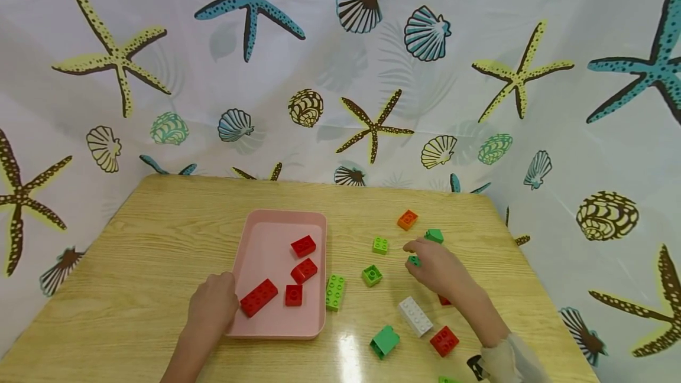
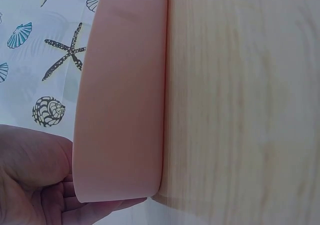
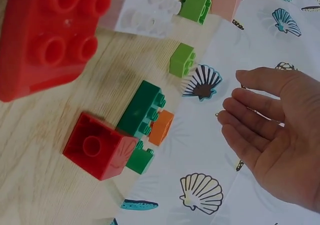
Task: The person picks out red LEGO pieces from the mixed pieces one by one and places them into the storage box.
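Observation:
At the left side of a pink tray [image 1: 268, 240], my left hand [image 1: 214, 303] grips its wall. The left wrist view has the fingers curled against the tray's end [image 2: 120, 100]. Several red bricks, among them a long one [image 1: 258, 298], lie inside the tray. Over the right part of the table, my right hand [image 1: 438, 265] is held with loosely bent, parted fingers and nothing between them. Below it lies a dark green brick [image 3: 141, 109], partly covered by the hand in the head view. A red brick [image 3: 95, 147] lies beside that green one.
Light green bricks [image 1: 335, 292] lie right of the tray. Nearer the front are a white brick [image 1: 415, 316], a teal-green brick [image 1: 385, 341] and a red brick [image 1: 444, 341]. An orange brick [image 1: 407, 220] sits farther back. Patterned cloth [image 1: 319, 75] rises behind the table.

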A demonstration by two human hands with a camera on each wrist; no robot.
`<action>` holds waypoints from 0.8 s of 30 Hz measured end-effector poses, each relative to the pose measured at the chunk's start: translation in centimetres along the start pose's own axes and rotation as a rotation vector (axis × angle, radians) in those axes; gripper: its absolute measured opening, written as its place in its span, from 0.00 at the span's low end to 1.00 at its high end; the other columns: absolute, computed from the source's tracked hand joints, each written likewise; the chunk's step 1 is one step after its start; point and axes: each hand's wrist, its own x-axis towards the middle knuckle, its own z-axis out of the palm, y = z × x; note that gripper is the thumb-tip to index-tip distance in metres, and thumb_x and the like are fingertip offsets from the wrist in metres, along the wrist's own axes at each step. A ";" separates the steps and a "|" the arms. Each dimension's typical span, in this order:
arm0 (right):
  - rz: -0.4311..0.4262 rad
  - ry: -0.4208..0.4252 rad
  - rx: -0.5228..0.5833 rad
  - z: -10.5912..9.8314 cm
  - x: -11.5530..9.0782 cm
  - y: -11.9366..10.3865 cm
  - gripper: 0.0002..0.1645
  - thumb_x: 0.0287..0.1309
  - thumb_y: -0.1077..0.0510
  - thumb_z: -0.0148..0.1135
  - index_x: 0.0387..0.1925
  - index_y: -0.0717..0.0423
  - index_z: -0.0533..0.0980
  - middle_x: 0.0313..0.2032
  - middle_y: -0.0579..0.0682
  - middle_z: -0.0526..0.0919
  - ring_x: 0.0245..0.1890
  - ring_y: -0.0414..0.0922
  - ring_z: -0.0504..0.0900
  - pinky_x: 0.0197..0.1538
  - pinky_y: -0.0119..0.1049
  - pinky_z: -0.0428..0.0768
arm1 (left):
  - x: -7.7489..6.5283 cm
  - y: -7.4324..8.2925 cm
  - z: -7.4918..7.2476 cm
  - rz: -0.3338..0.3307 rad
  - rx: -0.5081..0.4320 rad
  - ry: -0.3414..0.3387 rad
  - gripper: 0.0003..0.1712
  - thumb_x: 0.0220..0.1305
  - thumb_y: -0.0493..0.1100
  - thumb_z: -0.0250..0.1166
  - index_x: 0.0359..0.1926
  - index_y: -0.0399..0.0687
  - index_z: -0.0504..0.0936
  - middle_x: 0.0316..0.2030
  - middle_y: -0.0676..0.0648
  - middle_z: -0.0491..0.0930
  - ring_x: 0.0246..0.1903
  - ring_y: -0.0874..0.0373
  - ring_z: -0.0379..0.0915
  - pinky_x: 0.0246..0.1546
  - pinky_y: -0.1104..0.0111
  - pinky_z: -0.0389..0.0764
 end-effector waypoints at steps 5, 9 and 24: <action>0.055 -0.022 -0.007 -0.2 -0.5 0.7 0.19 0.59 0.62 0.69 0.50 0.65 0.79 0.48 0.58 0.82 0.50 0.57 0.80 0.50 0.50 0.79 | 0.0 0.0 0.0 0.004 0.002 0.003 0.04 0.58 0.26 0.61 0.28 0.31 0.75 0.18 0.45 0.68 0.19 0.54 0.64 0.18 0.64 0.69; 0.088 -0.036 -0.021 -0.3 -0.8 1.1 0.18 0.59 0.62 0.69 0.49 0.67 0.79 0.46 0.59 0.83 0.49 0.58 0.81 0.50 0.51 0.79 | 0.0 0.1 0.0 0.000 0.002 -0.002 0.04 0.58 0.26 0.61 0.28 0.31 0.75 0.19 0.45 0.68 0.19 0.54 0.65 0.19 0.64 0.69; 0.202 -0.105 0.048 -0.5 -1.1 1.7 0.15 0.57 0.65 0.67 0.44 0.70 0.79 0.41 0.59 0.82 0.34 0.47 0.77 0.39 0.44 0.79 | 0.0 0.1 -0.1 -0.014 0.005 -0.014 0.03 0.59 0.26 0.61 0.29 0.30 0.76 0.19 0.45 0.68 0.19 0.54 0.65 0.19 0.65 0.69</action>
